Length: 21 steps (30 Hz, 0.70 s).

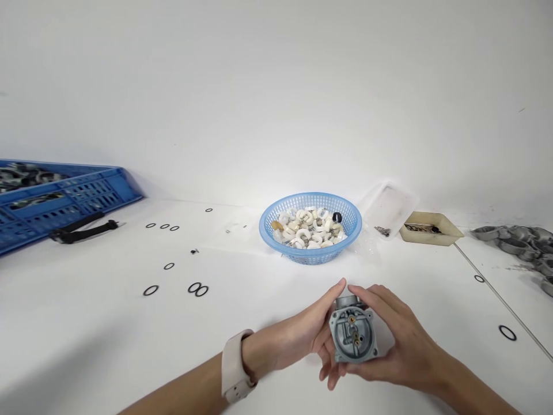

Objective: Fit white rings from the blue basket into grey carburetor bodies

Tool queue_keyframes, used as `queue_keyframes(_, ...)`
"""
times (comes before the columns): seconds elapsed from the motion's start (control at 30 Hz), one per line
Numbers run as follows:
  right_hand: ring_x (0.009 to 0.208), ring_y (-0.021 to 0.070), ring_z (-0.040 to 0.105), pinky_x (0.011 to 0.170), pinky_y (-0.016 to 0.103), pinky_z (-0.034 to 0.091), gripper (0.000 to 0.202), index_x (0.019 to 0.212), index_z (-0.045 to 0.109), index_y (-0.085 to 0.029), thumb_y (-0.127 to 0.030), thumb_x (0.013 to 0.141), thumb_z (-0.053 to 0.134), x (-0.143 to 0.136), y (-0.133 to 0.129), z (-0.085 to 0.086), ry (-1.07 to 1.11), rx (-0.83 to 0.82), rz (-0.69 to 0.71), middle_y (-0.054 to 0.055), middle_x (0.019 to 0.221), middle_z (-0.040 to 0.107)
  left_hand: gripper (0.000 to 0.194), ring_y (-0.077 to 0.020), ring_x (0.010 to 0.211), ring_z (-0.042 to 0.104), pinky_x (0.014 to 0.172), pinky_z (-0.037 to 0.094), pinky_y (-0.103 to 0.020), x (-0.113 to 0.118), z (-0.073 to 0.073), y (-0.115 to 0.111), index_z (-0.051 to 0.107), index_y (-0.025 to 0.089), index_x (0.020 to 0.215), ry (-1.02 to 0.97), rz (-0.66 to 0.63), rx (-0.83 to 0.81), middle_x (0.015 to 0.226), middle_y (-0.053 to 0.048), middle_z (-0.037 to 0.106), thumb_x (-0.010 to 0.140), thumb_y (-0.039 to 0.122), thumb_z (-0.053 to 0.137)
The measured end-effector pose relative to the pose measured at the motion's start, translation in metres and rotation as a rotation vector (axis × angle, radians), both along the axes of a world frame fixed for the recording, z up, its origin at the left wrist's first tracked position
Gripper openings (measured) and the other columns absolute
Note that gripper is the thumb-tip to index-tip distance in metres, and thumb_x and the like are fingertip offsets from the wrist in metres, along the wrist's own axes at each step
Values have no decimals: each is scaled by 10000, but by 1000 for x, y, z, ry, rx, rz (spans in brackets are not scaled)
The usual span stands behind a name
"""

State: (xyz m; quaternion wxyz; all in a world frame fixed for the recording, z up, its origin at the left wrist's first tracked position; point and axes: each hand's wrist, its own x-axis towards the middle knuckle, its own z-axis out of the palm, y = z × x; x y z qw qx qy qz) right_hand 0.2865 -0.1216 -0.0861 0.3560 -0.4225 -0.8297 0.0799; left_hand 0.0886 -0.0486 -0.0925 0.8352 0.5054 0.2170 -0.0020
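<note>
A grey metal carburetor body (353, 335) is held between my two hands, its open round bowl side with brass jets facing me. My left hand (309, 334) grips it from the left, fingers reaching underneath. From the right, my right hand (395, 334) wraps round it with the thumb along the lower edge and fingers at the top. Beyond the hands stands a blue plastic basket (311, 257) full of white float pieces (305, 236), with one black piece among them.
Black O-rings (151, 290) lie scattered left and right. A blue crate (71, 196) and a black-handled tool (86, 230) are at left. A beige tray (432, 236), a clear container (391, 207), small screws (382, 231) and grey metal parts (518, 245) are at right.
</note>
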Motion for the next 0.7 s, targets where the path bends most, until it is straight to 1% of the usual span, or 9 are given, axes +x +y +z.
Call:
queue_keyframes(0.07,895,240,640,748,355,566,839,1387,391,-287,-392,696,855,1,1,2,-9,-22,-16,57,1057,671,961,-138,429,545,446,400,-236,-1,0,1,667,106,728,-21,27,7,547,-73,605,899,852,86)
queue_keyframes(0.13,845,228,633,704,349,551,765,1313,426,-296,-353,680,851,4,2,3,1,-35,-43,40,1026,675,920,-139,434,543,448,384,-235,-1,1,2,673,111,885,-35,65,20,583,-55,614,914,835,106)
queue_keyframes(0.2,844,227,635,698,350,543,726,1281,437,-302,-335,679,841,7,3,0,13,-50,-79,33,1031,682,856,-146,448,533,458,370,-238,-1,3,3,643,133,1038,-15,124,98,584,-25,600,939,804,121)
queue_keyframes(0.27,878,237,643,727,363,543,716,1286,445,-309,-340,684,831,10,5,-6,16,-90,-126,30,1049,688,791,-151,462,494,481,360,-250,-2,6,3,619,146,1063,46,231,305,524,11,536,965,769,141)
queue_keyframes(0.37,922,256,650,770,393,538,697,1287,475,-316,-389,684,817,15,9,-17,11,-173,-207,26,1053,695,665,-159,543,469,556,370,-280,-4,9,1,616,174,1017,129,367,754,556,23,510,1005,702,212)
queue_keyframes(0.47,940,268,652,796,418,528,642,1246,518,-313,-445,684,800,18,13,-23,10,-257,-274,22,1046,702,530,-168,598,481,594,352,-293,-6,11,-1,601,222,1104,191,339,1079,644,28,544,1024,637,281)
queue_keyframes(0.57,948,271,647,819,428,520,592,1201,553,-306,-471,683,787,19,17,-20,11,-353,-324,20,1039,706,430,-173,587,493,575,330,-288,-5,12,-3,587,249,1148,271,272,1216,662,38,558,1000,598,386)
queue_keyframes(0.63,954,272,642,825,426,518,567,1184,567,-303,-469,685,779,17,18,-17,9,-415,-357,22,1037,703,376,-180,602,523,573,334,-281,-4,13,-4,585,265,1150,323,254,1289,703,40,586,929,563,526)
queue_keyframes(0.7,979,277,635,842,427,511,559,1188,568,-307,-464,691,772,16,18,-14,-5,-461,-378,23,1053,698,402,-187,610,546,570,338,-276,-2,12,-5,571,283,1177,365,252,1353,726,45,607,847,506,623)
